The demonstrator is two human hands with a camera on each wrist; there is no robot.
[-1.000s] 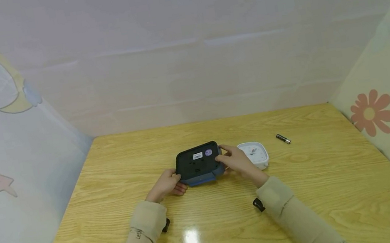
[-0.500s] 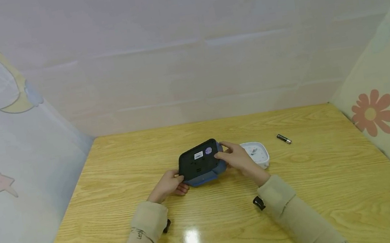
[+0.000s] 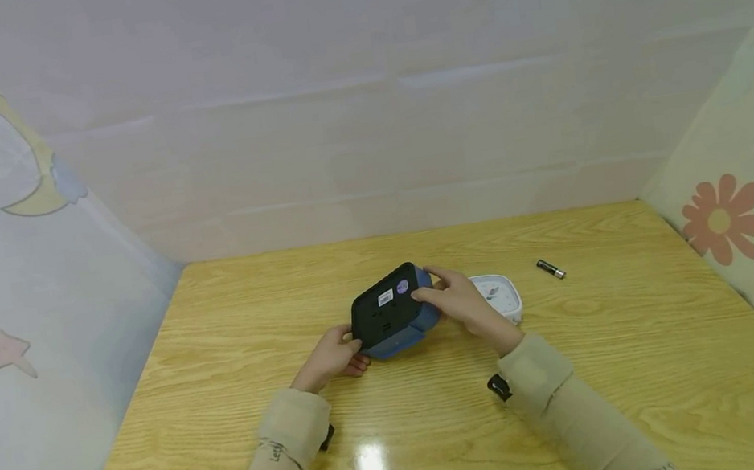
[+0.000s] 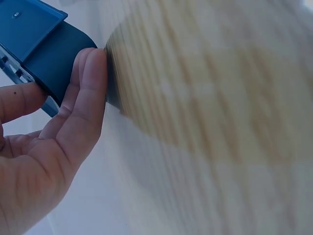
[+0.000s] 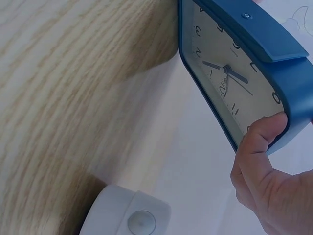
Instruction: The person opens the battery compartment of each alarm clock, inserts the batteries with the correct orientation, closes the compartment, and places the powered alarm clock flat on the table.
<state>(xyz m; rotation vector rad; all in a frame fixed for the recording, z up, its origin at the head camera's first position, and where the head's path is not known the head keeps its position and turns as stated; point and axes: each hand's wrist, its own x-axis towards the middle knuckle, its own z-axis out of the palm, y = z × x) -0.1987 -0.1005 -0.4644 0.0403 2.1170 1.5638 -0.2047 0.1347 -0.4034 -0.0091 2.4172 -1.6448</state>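
Between both hands is a blue alarm clock, its black back with a barcode sticker and a round purple sticker facing up toward the head camera. It is tilted, the right end higher. My left hand grips its near left corner, thumb on the back edge and fingers underneath, as the left wrist view shows. My right hand holds the right end, thumb on the back. In the right wrist view the white dial with numerals and hands faces down toward the table, a fingertip at its rim.
A white clock lies face up just right of my right hand, its side and a round knob close below in the right wrist view. Farther right lies a battery. The wooden table meets printed cloth walls on three sides.
The right end of the blue clock has risen, showing more of its blue side. Both hands have kept their grip and shifted slightly. The white clock and battery look unmoved on the table.
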